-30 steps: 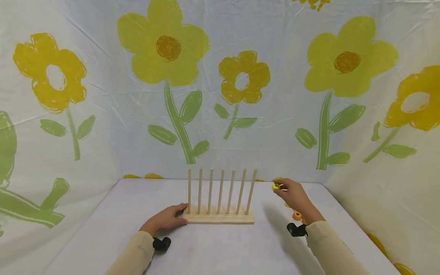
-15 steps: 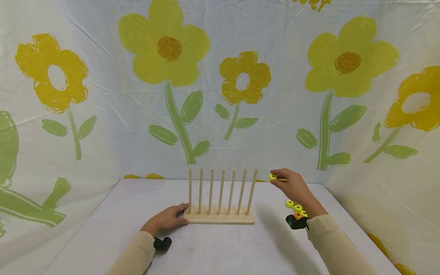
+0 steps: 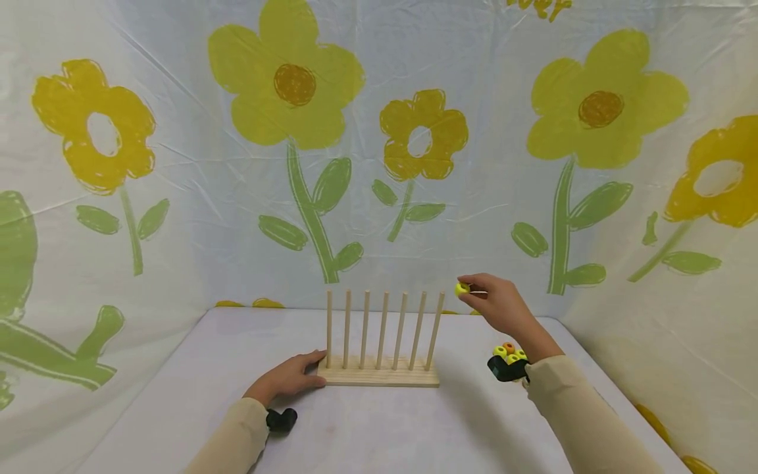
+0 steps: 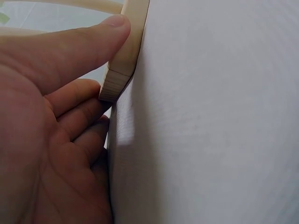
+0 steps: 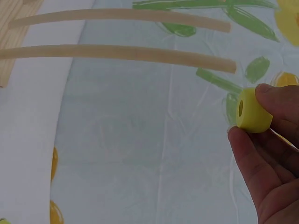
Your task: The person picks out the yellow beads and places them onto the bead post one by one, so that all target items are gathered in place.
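Note:
A wooden peg rack (image 3: 379,376), a flat base with a row of several upright dowels, stands mid-table in the head view. My left hand (image 3: 290,376) holds the left end of its base. In the left wrist view the thumb (image 4: 100,39) lies along the base edge (image 4: 122,60), the other fingers at its end. My right hand (image 3: 497,303) pinches a yellow bead (image 5: 253,112) between thumb and fingertips, raised level with the dowel tops. The bead's hole faces the nearest dowel (image 5: 140,53), with a gap between them. In the head view it sits just right of the rightmost dowel (image 3: 435,332).
Several yellow beads (image 3: 500,351) and an orange bead (image 3: 508,347) lie in a cluster on the table right of the rack, partly hidden by the black wrist camera (image 3: 506,368). A flower-print cloth (image 3: 474,230) hangs behind the white table (image 3: 355,434).
My right hand has lifted the yellow bead up and to the left, away from the bead cluster and closer to the rightmost dowel. The left hand has stayed on the base.

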Motion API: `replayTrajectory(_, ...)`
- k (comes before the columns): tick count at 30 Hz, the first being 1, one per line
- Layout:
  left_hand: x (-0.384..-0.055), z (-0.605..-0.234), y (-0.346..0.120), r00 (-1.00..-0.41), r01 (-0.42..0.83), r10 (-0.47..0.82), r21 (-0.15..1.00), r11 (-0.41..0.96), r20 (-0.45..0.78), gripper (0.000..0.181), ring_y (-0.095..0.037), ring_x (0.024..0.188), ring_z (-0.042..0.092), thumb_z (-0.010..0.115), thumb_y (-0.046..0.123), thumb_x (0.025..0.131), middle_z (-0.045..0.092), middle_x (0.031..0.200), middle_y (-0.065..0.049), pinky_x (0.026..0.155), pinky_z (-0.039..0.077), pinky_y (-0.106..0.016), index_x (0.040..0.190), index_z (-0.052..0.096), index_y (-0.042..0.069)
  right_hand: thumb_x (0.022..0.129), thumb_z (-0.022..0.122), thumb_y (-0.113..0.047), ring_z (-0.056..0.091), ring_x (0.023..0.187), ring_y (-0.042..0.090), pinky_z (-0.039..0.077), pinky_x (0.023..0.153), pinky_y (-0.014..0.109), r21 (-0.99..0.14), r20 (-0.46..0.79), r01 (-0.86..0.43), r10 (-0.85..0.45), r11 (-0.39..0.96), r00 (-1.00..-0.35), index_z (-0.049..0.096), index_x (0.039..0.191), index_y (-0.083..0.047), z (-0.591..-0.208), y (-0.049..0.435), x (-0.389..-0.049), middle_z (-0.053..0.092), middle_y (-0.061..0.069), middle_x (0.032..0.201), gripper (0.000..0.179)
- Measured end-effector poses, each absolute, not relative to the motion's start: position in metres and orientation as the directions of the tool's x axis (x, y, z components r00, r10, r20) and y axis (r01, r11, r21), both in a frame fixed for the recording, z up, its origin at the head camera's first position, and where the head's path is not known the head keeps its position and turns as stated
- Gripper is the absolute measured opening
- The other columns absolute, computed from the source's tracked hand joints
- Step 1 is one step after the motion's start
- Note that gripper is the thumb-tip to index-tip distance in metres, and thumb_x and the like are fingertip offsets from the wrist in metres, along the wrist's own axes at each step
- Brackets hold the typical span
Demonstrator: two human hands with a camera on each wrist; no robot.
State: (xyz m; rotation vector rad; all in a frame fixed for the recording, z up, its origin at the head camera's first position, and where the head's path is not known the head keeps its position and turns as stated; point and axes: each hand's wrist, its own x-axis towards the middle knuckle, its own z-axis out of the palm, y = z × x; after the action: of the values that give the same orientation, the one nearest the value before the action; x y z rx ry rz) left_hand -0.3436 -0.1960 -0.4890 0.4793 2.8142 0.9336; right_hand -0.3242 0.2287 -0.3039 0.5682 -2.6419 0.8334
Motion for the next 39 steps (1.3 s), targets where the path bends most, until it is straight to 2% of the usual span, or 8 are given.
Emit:
replayTrajectory(7,-0.344,-0.488,-0.194,-0.946,0.23,0.322,0.608,0.76,-0.045,0.076,-0.038,0.142,0.035,0.072,0.046,0.083,0.041,0.152,-0.014,0.114,0.03,-0.056,0.147,0.043,0.016,0.093,0.065,-0.017,0.063,0.115,0.033,0.055,0.092,0.045,-0.488,0.414,-0.499,-0.314,0.716,-0.854,0.059,0.132,-0.008,-0.293,0.217,-0.327,0.062,0.014,0.129,0.04)
replayTrajectory(12,-0.346,-0.491,-0.194,-0.932,0.268,0.361,0.604,0.751,-0.037,0.077,-0.038,0.143,0.032,0.07,0.046,0.085,0.038,0.154,-0.015,0.115,0.029,-0.056,0.148,0.041,0.014,0.094,0.065,-0.019,0.063,0.116,0.031,0.056,0.093,0.042,-0.496,0.404,-0.515,-0.339,0.699,-0.85,0.059,0.132,-0.009,-0.286,0.207,-0.327,0.06,0.014,0.132,0.04)
replayTrajectory(19,-0.345,-0.49,-0.192,-0.931,0.258,0.362,0.601,0.757,-0.056,0.078,-0.037,0.144,0.03,0.069,0.049,0.085,0.036,0.155,-0.015,0.116,0.027,-0.056,0.149,0.04,0.016,0.094,0.065,-0.016,0.063,0.115,0.031,0.055,0.094,0.039,-0.511,0.417,-0.545,-0.363,0.665,-0.834,0.06,0.131,-0.007,-0.279,0.19,-0.328,0.062,0.013,0.127,0.039)
replayTrajectory(34,-0.346,-0.49,-0.194,-0.925,0.301,0.379,0.579,0.758,-0.015,0.075,-0.039,0.139,0.039,0.071,0.044,0.085,0.045,0.148,-0.018,0.113,0.033,-0.056,0.146,0.044,0.01,0.093,0.065,-0.013,0.064,0.112,0.028,0.055,0.094,0.035,-0.527,0.422,-0.606,-0.436,0.595,-0.795,0.06,0.13,-0.004,-0.269,0.151,-0.334,0.062,0.013,0.127,0.038)
replayTrajectory(39,-0.345,-0.49,-0.193,-0.933,0.28,0.36,0.586,0.761,-0.021,0.075,-0.038,0.139,0.039,0.071,0.046,0.084,0.045,0.149,-0.015,0.113,0.032,-0.055,0.146,0.044,0.012,0.093,0.065,-0.014,0.064,0.113,0.027,0.055,0.095,0.035,-0.522,0.403,-0.605,-0.451,0.601,-0.796,0.06,0.131,-0.006,-0.269,0.139,-0.336,0.061,0.011,0.131,0.039)
